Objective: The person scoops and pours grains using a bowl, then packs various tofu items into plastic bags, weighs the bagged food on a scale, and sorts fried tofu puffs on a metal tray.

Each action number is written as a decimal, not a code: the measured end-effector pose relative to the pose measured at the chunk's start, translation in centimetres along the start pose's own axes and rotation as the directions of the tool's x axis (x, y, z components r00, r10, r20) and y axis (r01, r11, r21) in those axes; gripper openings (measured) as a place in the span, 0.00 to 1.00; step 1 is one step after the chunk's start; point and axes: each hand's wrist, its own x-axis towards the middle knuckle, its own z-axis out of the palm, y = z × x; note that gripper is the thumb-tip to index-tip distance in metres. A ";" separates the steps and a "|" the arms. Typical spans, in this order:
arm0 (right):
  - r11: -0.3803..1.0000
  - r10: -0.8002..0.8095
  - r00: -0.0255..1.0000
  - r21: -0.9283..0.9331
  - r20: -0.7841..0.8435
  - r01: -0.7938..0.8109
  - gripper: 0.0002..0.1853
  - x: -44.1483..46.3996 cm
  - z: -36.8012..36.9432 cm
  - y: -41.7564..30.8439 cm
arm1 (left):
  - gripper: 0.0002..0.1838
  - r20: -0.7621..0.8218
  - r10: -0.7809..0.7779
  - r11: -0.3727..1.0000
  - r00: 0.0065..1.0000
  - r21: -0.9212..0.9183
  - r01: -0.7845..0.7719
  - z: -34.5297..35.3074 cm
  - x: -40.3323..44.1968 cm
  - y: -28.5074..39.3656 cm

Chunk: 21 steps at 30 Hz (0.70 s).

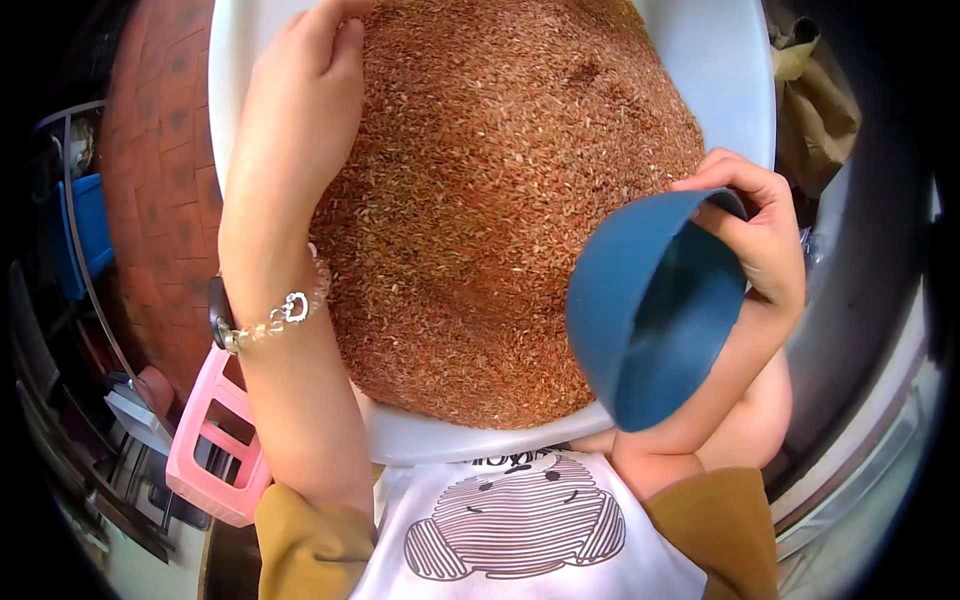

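A blue bowl [620, 290] is gripped at its upper rim by my right hand [760, 220], thumb inside and fingers outside. It is tilted on its side, its opening facing right, above the right edge of a heap of reddish-brown rice grains [480, 230]. The rice lies in a large white tub [450, 442]. My left hand [325, 45] is over the tub's upper left, the thumb close to the curled fingers; the top of the frame cuts off part of it. What those fingers hold, if anything, does not show. A beaded bracelet [275, 322] circles the left wrist.
Beside my left forearm stands a pink plastic frame-like item [215, 440]. Red floor tiles [160, 170] run along the left, with a blue container [88, 235] farther out. A brown sack [815, 110] sits right of the tub.
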 end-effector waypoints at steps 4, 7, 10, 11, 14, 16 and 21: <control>0.984 -0.039 0.999 -0.176 -0.008 0.037 0.07 1.0 1.3 -1.2 | 0.14 0.029 -0.123 0.992 0.992 -0.038 0.124 -0.8 0.3 1.3; 0.964 -0.069 0.992 -0.264 -0.103 0.040 0.07 1.3 3.2 -2.2 | 0.15 0.019 -0.094 0.992 0.995 -0.079 0.096 -0.4 0.1 0.7; 0.759 -0.276 0.952 -0.638 -0.131 0.132 0.14 1.4 4.5 -3.2 | 0.16 0.061 -0.130 0.988 0.990 -0.077 0.135 -0.6 0.0 0.6; 0.620 -0.377 0.918 -0.770 -0.124 0.150 0.16 1.4 5.2 -3.6 | 0.16 0.074 -0.140 0.986 0.987 -0.082 0.146 -0.5 0.1 0.6; 0.477 -0.573 0.794 -0.871 -0.206 0.118 0.17 0.2 7.5 -4.9 | 0.17 -0.021 -0.015 0.995 1.000 -0.103 0.012 0.3 0.0 -0.5; 0.616 -0.452 0.880 -0.764 -0.143 0.193 0.15 -1.1 8.1 -5.3 | 0.17 0.028 -0.042 0.992 0.999 -0.117 0.045 -0.2 0.0 -0.3; 0.757 0.061 0.983 -0.650 0.175 0.068 0.18 -1.4 7.6 -4.3 | 0.14 0.058 -0.076 0.988 0.995 -0.130 0.083 -0.4 -0.3 0.4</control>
